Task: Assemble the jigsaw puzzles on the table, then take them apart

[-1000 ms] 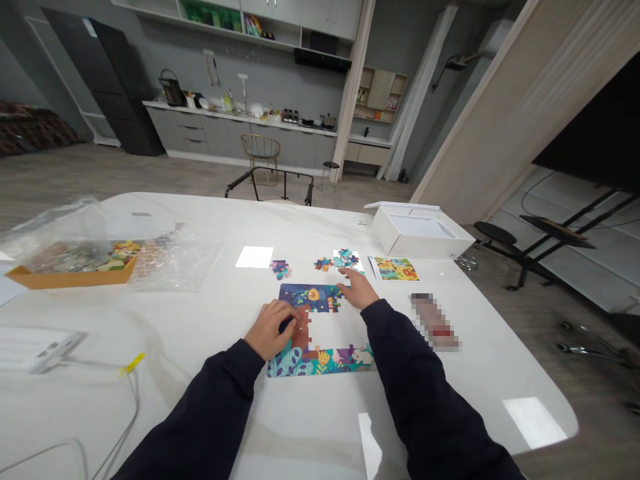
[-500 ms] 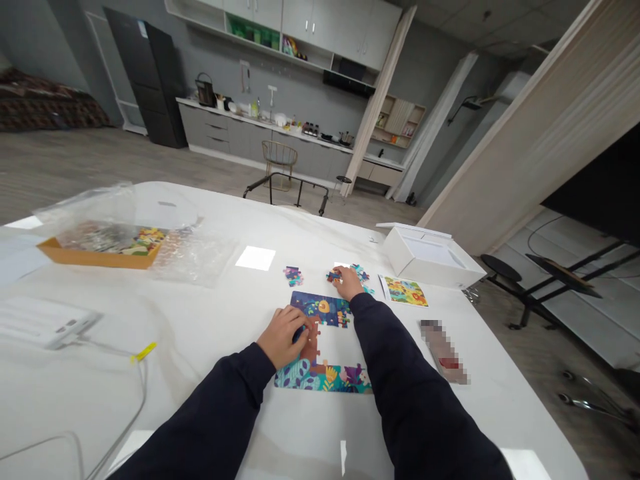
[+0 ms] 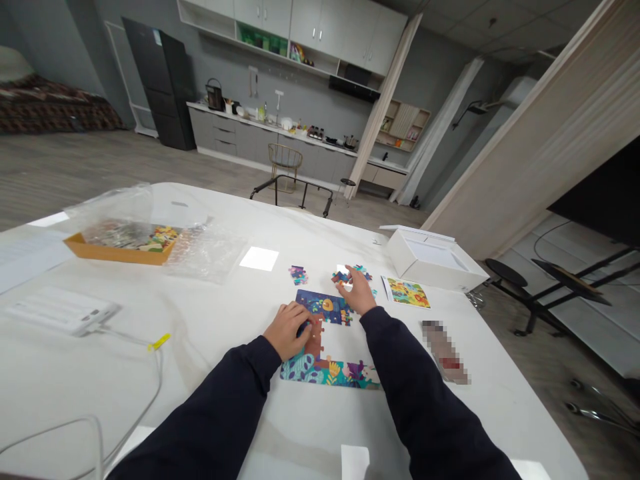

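Note:
A partly assembled jigsaw puzzle [image 3: 313,367] lies on the white table, with a gap in its middle and right side. My left hand [image 3: 289,329] rests on its left part with curled fingers; what is under them, if anything, is hidden. Beyond the puzzle's upper right, my right hand [image 3: 357,292] is over a pile of loose pieces [image 3: 364,272], thumb and forefinger apart, no piece visible between them. A small cluster of loose pieces [image 3: 299,275] lies left of that pile. The colourful picture card [image 3: 407,292] is to the right of my right hand.
An orange tray [image 3: 120,253] with pieces and clear plastic wrap [image 3: 207,253] is at the left. Nearer stands a white device [image 3: 65,310] with a cable. A white box [image 3: 435,260] is at the back right, with a blurred-out object [image 3: 445,352] nearer me.
My right hand has moved slightly right and its thumb and forefinger have spread apart. My left hand stays on the puzzle. The whole view has shifted a little.

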Demonstrator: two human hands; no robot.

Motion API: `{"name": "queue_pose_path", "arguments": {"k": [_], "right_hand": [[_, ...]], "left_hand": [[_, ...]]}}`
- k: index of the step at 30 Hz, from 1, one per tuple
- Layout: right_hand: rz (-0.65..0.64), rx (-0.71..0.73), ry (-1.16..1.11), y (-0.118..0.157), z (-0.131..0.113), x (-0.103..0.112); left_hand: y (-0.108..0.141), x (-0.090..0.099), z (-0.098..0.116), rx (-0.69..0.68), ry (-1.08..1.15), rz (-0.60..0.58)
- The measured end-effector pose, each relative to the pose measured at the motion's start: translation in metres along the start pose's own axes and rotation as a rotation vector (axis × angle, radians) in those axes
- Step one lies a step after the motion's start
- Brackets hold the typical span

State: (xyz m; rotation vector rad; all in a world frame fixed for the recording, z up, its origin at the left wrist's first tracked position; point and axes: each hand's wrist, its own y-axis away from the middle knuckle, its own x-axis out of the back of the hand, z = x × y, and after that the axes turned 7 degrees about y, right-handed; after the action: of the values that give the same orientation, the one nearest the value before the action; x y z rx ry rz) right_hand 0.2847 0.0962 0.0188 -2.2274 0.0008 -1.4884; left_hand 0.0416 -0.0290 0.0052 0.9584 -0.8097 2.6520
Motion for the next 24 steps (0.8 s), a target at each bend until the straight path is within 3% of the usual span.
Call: {"name": "queue_pose_path", "arguments": {"k": [2,5,8,15,20,24], "right_hand": [[0.032,0.010,-0.020,0.036,-0.011,0.009],[0.072,-0.086,0.010,0.087,-0.031,0.015],[0.076,-0.130,0.009,0.114,-0.050,0.012],[-0.098,-0.144,-0.069,0.113,-0.058,0.007],[-0.063,-0.011,-0.126,0.117,-0.050,0.011],[-0.140,0.010,-0.102,0.120,-0.050,0.013]], "left_hand": [[0.000,-0.001,0.001,0.001,-0.012,-0.008],[-0.001,-0.003,0.001,0.000,-0.030,-0.028],[-0.002,-0.005,0.000,0.000,-0.021,-0.051],[-0.002,-0.004,-0.001,0.020,-0.015,-0.054],[-0.002,-0.005,0.001,0.009,-0.030,-0.087],[0.000,-0.008,0.001,-0.057,-0.026,-0.171]]}}
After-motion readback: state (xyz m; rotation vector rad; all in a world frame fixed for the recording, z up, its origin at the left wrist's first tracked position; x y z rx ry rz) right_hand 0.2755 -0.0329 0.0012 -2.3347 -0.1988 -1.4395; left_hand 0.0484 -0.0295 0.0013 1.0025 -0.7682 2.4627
